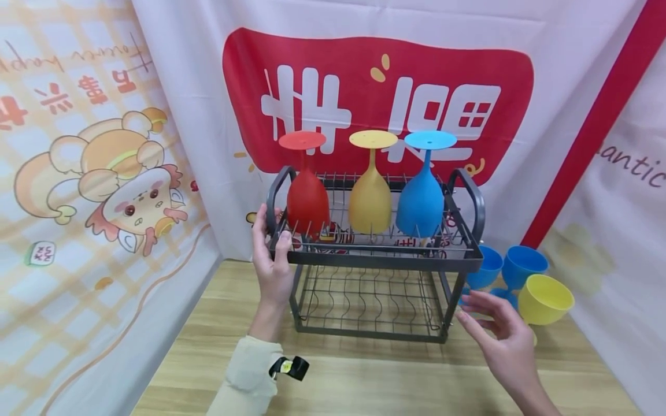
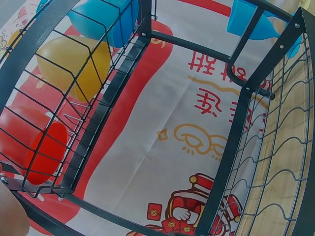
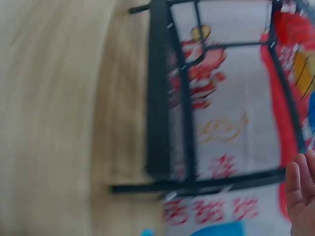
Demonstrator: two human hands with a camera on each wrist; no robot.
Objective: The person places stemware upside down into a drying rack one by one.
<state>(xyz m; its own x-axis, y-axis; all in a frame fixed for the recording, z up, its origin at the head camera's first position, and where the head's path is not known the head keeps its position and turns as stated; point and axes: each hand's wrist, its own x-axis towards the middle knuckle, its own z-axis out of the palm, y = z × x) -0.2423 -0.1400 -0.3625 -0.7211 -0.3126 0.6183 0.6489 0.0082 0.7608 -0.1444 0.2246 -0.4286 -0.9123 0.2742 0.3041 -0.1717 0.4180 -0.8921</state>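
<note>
Gripping a rack [image 1: 385, 263] at its left, the left hand [image 1: 273, 270] is flanking goblets [image 1: 370, 202]; at the rack's right, the right hand [image 1: 503, 337] is hovering, thumb and fingers apart.

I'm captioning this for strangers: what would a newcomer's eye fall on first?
Probably the upside-down red goblet, yellow goblet and blue goblet, lined up on the top tier of the dark dish rack. Behind them, a big red panel with white characters stands out on the backdrop. The left hand grips the rack's left end; the right hand is near its lower right.
</note>
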